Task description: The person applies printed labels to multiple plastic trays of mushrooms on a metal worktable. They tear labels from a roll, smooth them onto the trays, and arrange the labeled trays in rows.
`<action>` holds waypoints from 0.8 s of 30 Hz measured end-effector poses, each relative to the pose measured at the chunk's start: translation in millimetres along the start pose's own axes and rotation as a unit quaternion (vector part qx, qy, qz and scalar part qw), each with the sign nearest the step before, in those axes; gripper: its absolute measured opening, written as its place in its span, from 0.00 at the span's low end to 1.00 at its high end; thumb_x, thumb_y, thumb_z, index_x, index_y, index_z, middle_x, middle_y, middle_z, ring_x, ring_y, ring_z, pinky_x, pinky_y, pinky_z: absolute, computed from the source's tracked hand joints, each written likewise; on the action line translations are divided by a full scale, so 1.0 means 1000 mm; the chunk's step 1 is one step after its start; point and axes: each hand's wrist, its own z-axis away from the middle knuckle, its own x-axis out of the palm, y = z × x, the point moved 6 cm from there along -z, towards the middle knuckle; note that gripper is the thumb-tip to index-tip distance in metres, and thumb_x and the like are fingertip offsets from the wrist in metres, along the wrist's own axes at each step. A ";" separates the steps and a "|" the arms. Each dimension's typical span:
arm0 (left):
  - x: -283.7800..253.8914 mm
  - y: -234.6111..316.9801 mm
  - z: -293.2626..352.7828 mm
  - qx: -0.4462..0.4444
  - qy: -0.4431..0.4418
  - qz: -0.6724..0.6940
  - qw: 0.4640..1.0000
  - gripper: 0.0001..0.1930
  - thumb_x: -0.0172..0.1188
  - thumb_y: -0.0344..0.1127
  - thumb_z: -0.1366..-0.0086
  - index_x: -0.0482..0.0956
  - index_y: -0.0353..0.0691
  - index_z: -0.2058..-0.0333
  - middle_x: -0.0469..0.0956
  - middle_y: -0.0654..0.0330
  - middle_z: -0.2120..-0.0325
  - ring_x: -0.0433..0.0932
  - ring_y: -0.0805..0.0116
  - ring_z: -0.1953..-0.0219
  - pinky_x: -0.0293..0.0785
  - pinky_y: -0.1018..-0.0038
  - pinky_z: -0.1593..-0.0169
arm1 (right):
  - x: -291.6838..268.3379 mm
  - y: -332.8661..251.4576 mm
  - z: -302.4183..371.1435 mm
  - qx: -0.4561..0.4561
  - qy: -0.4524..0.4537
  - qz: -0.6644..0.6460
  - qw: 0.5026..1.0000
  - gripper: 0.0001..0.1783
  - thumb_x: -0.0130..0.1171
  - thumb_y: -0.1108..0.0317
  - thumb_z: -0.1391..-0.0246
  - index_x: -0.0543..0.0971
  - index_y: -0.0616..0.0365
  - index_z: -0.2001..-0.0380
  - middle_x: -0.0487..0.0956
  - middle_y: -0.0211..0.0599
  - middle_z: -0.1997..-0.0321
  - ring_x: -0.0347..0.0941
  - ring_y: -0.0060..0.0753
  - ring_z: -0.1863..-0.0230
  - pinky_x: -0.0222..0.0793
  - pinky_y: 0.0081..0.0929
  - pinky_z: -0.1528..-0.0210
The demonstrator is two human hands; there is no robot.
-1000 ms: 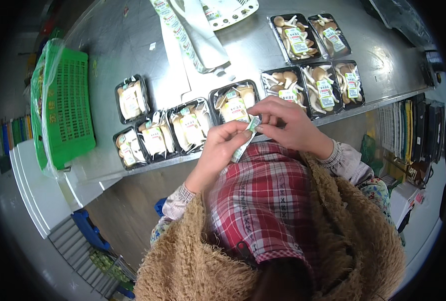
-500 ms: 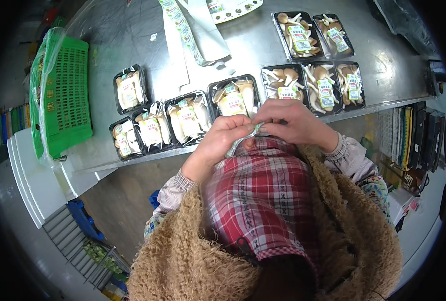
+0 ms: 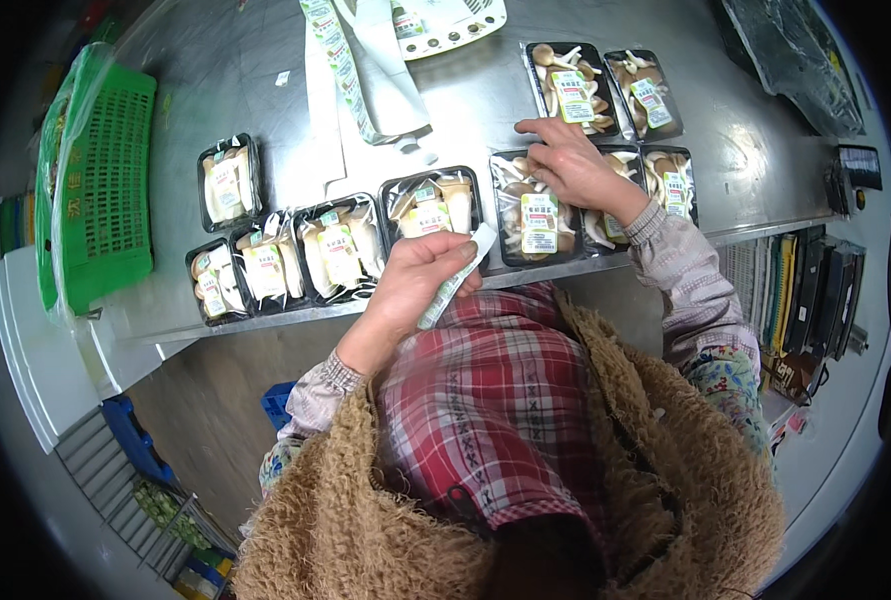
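My left hand (image 3: 413, 282) is closed near the table's front edge, pinching a short strip of printed labels (image 3: 441, 302) that hangs down in front of my apron. Above a black film-wrapped mushroom tray (image 3: 539, 222) is my right hand (image 3: 583, 172), its index finger stretched out to the left and the other fingers bent. I see nothing held in it, though its palm side is hidden. That tray has a green and white label on its front. My right hand and wrist partly cover the tray beside it (image 3: 605, 228). Just beyond my left hand lies a tray of thick-stemmed mushrooms (image 3: 430, 212).
More wrapped trays line the front edge at left (image 3: 337, 250) and right (image 3: 671, 185); two lie farther back (image 3: 572, 92). A long label strip (image 3: 340, 70) trails across the metal table (image 3: 765, 190). A green crate (image 3: 115, 180) stands left, dark plastic (image 3: 795, 60) far right.
My hands have come apart. The right has moved up and away over the mushroom trays, while the left keeps the label strip by the table's edge. The whole view has shifted slightly.
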 end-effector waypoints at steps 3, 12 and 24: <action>0.000 0.001 -0.002 -0.008 0.044 0.013 0.999 0.09 0.55 0.32 0.34 0.77 0.30 0.61 0.79 0.58 0.75 0.75 0.75 0.74 0.72 0.80 0.68 | 0.011 0.006 0.003 0.000 0.042 0.035 0.998 0.08 0.59 0.70 0.54 0.77 0.59 0.68 0.69 0.41 0.44 0.62 0.45 0.42 0.55 0.40 0.41; 0.000 -0.001 -0.022 0.079 0.092 0.049 0.991 0.05 0.58 0.29 0.36 0.77 0.33 0.65 0.82 0.56 0.72 0.80 0.73 0.70 0.74 0.80 0.65 | -0.044 -0.093 0.008 0.006 0.149 -0.234 0.961 0.11 0.63 0.72 0.54 0.77 0.60 0.66 0.77 0.37 0.61 0.74 0.40 0.59 0.70 0.31 0.57; -0.001 0.010 -0.027 0.155 0.130 0.009 0.979 0.04 0.62 0.27 0.40 0.83 0.33 0.68 0.79 0.62 0.69 0.75 0.78 0.66 0.71 0.82 0.60 | -0.017 -0.088 0.018 0.086 0.079 -0.268 0.956 0.09 0.62 0.68 0.51 0.79 0.59 0.67 0.77 0.36 0.66 0.75 0.35 0.68 0.69 0.27 0.67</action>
